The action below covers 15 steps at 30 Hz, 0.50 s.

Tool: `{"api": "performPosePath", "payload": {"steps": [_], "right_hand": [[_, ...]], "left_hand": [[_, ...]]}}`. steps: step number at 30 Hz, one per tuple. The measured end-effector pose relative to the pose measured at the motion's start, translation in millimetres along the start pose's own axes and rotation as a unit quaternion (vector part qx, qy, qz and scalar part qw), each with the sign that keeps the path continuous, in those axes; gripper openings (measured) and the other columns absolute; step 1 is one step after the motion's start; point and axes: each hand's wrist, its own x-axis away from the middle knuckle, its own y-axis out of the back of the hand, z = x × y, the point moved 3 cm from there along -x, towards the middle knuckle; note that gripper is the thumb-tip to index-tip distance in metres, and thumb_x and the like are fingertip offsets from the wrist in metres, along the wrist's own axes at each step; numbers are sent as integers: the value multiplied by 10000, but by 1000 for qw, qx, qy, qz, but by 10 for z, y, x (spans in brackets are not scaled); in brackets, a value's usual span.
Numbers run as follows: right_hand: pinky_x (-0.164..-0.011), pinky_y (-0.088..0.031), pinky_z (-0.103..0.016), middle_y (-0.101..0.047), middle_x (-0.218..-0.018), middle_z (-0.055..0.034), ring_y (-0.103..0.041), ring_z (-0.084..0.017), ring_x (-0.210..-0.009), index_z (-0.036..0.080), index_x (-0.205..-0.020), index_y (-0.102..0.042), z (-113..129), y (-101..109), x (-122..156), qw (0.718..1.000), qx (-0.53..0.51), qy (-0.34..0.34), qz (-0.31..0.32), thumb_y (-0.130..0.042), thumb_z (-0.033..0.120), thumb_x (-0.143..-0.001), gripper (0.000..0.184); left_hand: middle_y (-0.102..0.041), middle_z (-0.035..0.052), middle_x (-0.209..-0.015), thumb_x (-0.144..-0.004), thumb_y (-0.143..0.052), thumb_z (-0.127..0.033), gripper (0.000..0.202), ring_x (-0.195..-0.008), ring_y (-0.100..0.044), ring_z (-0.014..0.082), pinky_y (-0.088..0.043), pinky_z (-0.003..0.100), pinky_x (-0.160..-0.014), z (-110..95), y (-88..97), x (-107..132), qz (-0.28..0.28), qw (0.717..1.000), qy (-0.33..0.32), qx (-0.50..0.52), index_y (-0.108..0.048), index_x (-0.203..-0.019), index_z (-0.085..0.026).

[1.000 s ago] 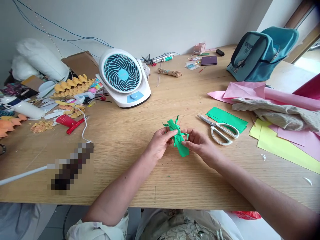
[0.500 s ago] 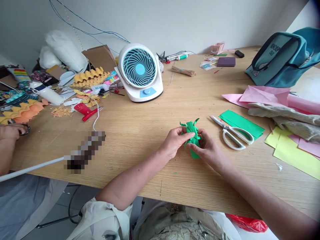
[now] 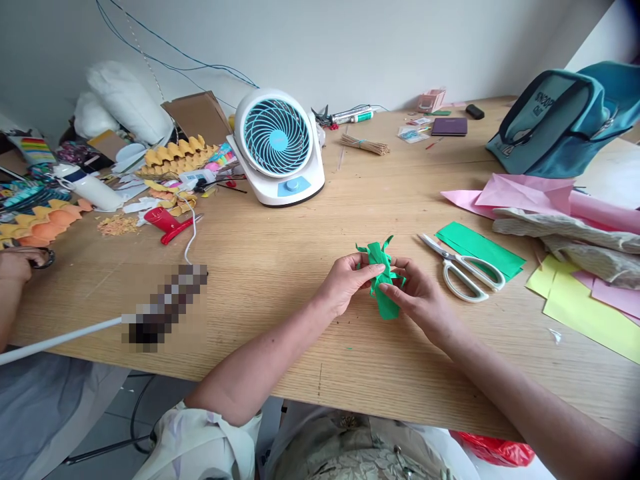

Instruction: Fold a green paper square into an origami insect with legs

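Note:
A folded green paper piece [image 3: 381, 280] with cut, pointed strips at its top is held just above the wooden table [image 3: 280, 280]. My left hand [image 3: 346, 283] pinches its left side with thumb and fingers closed. From the right, my right hand [image 3: 419, 295] grips the same piece, fingers closed on its middle and lower part. White-handled scissors [image 3: 463, 270] lie to the right of my hands, next to a flat green paper sheet [image 3: 480, 247].
A white and blue desk fan [image 3: 277, 147] stands behind my hands. Pink and yellow papers [image 3: 585, 303], a cloth and a teal bag [image 3: 560, 120] fill the right. Craft clutter and a red tool [image 3: 170, 223] lie left, where another person's hand [image 3: 17, 263] shows.
The view swung left, bringing another person's arm into sight at the left edge. Both hands stay on the green paper piece, shifting it only slightly between the fingers.

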Motion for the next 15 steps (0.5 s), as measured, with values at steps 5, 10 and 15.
{"api": "performPosePath", "payload": {"steps": [5,10,15], "right_hand": [[-715,-554,-328,-714,-991,-67,-679,-200,-829,228,-1087,-600,52,-7,16,1000,5,-7,7,-761,510,-781,446],[-705,-532,-326,-710,-935,-65,-657,-195,-797,210,-947,-632,78,2,17,999,42,-9,0,-762,531,-771,388],[-652,-512,-292,-694,-880,-38,-632,-170,-753,211,-899,-622,75,23,13,999,17,-29,-16,-814,513,-714,402]], "left_hand": [[-627,-6,-747,-658,-786,-265,247,-645,-518,76,-417,242,-658,-17,-4,4,-11,999,10,-28,-720,-846,-120],[-634,2,-753,-662,-757,-248,227,-641,-516,82,-410,247,-654,-14,-9,13,-1,999,17,-38,-717,-839,-111],[-638,1,-739,-662,-766,-258,234,-646,-513,90,-396,254,-664,10,-16,10,20,999,29,-29,-730,-847,-119]]}}
